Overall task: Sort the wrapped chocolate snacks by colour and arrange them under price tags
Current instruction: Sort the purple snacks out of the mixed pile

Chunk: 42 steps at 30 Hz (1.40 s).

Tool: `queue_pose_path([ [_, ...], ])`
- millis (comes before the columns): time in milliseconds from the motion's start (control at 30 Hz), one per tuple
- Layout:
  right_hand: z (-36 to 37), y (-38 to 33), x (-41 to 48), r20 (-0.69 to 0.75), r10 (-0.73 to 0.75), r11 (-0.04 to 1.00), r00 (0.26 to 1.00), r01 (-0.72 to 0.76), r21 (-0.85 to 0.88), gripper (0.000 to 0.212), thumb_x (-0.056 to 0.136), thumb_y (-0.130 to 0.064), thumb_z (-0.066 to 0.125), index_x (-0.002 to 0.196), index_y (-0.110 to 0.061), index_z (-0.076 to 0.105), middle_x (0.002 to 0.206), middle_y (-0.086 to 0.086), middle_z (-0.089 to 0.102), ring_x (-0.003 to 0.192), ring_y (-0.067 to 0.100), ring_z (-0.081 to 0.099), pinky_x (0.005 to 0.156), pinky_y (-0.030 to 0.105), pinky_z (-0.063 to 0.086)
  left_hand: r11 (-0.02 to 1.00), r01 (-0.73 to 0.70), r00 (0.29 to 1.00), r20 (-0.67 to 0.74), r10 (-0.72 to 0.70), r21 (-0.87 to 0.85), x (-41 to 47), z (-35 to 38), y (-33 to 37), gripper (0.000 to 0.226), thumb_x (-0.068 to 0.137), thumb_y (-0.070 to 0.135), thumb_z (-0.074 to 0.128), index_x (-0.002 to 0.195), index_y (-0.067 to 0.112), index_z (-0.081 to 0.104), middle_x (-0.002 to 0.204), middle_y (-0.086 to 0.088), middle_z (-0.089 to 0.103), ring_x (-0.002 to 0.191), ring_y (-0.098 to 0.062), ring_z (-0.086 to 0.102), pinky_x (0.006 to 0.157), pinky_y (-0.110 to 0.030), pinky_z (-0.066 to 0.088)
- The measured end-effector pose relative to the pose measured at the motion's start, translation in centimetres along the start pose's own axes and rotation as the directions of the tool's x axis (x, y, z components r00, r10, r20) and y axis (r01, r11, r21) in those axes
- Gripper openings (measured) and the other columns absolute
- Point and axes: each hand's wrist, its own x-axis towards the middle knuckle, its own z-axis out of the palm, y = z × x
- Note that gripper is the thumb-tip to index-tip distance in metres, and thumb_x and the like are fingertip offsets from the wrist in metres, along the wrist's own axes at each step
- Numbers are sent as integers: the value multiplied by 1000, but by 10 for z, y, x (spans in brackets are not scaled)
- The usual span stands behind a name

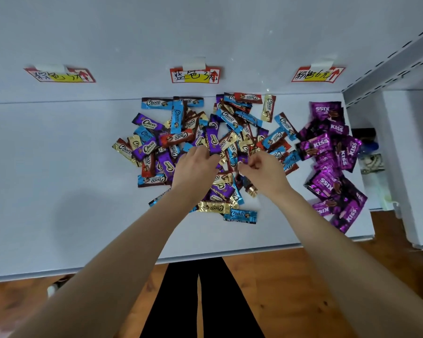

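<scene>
Now left fingers [202, 153] pinch a glossy purple wrapper [212, 139]; right fingers [249, 165] curled, grip unclear

3 price tags [194, 75]; perhaps 12 Kiss packs [325, 142].

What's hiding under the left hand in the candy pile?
Under the left hand lies the mixed Choco pile. Peeking out at its edges are a purple wrapper by the fingertips and a gold wrapper beside the palm. Wrappers beneath the palm are covered.
</scene>
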Motion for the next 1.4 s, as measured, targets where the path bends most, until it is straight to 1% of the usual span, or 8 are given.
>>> queue_pose_path([
  [233,-24,-3,4,-96,14,985,995,3,174,29,82,-10,61,67,-21,39,62,-4,42,55,8,38,48,8,31,991,-7,999,53,-1,137,10,4,1,32,97,32,45,123,14,52,119,-7,49,109,-23,45,89,-32,38],
  [467,-34,-11,24,-63,-1,989,998,11,150,16,86,-9,56,91,-12,42,74,0,52,64,12,48,54,17,38,1000,-4,998,61,3,18,4,4,-14,35,95,33,49,126,18,56,122,-7,49,114,-23,43,95,-33,36],
  [600,-19,-29,39,59,-36,998,998,33,61,23,87,-12,55,105,-13,41,76,-3,50,62,8,48,48,15,38,996,4,1000,26,-2,-90,-9,3,-18,30,93,25,56,117,10,63,118,-11,54,110,-26,47,94,-35,38],
  [733,7,-44,56,68,-50,997,996,54,-55,32,86,-29,61,104,-5,48,83,2,52,73,16,49,61,31,40,981,8,994,-107,-29,-192,-19,-5,-24,14,82,5,68,93,-3,70,97,-22,64,91,-40,59,77,-49,50],
  [900,29,-55,64,142,-81,968,987,112,-227,45,81,-41,67,97,0,56,91,11,61,86,27,58,73,36,47,982,129,976,-158,-150,-136,-17,-15,-48,23,90,13,60,108,0,67,111,-18,62,105,-35,54,89,-46,45],
  [1067,14,-55,56,127,-128,992,984,125,31,10,82,-19,66,77,-12,61,74,-1,61,73,17,57,58,21,41,971,237,964,-118,-240,-36,9,-16,-58,38,96,27,48,130,9,53,133,-10,52,126,-28,41,104,-39,32],
  [1267,-23,-31,35,87,-22,975,996,2,222,14,81,-8,59,75,-19,54,71,7,63,64,19,60,63,34,50,965,253,967,-37,-251,71,31,-16,-50,41,93,24,54,131,8,48,126,-14,53,119,-32,44,98,-42,37],
  [1400,-27,-11,20,134,13,969,991,-46,242,18,85,-4,54,80,-20,48,73,8,62,55,12,57,50,22,48,972,234,972,-41,-233,22,26,-19,-44,40,91,23,58,128,7,51,121,-14,55,113,-31,48,91,-39,40],
])
